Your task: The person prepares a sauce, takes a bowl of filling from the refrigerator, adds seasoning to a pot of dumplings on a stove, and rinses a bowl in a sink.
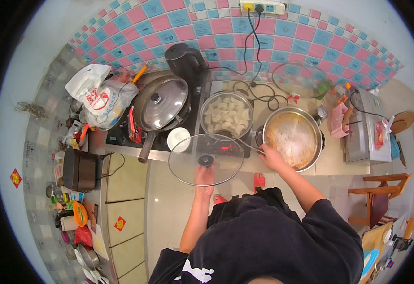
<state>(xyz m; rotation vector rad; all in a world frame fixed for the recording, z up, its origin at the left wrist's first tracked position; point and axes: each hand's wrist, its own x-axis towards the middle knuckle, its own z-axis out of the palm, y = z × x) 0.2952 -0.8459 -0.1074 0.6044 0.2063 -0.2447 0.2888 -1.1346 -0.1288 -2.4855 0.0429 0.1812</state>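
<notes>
My left hand [205,179] grips the black knob of a round glass lid [230,164] with a metal rim. The lid hangs in front of the counter's edge, and its far side overlaps the induction cooker [213,151] in view. In my right hand [273,157] is the thin metal handle of a cooking utensil [248,145]. Its dark head reaches the near side of a steel pot [202,119], but I cannot tell its exact shape. Pale dumplings [227,114] crowd that pot, which stands on the cooker; a red display glows there.
Right of the pot stands a wide steel pan [292,138] with browned residue. Left are a white bowl [178,139], a lidded frying pan [146,103] with its handle projecting forward, and a black kettle [184,62]. Black cords [260,93] loop behind; another glass lid [299,80] leans against the tiles.
</notes>
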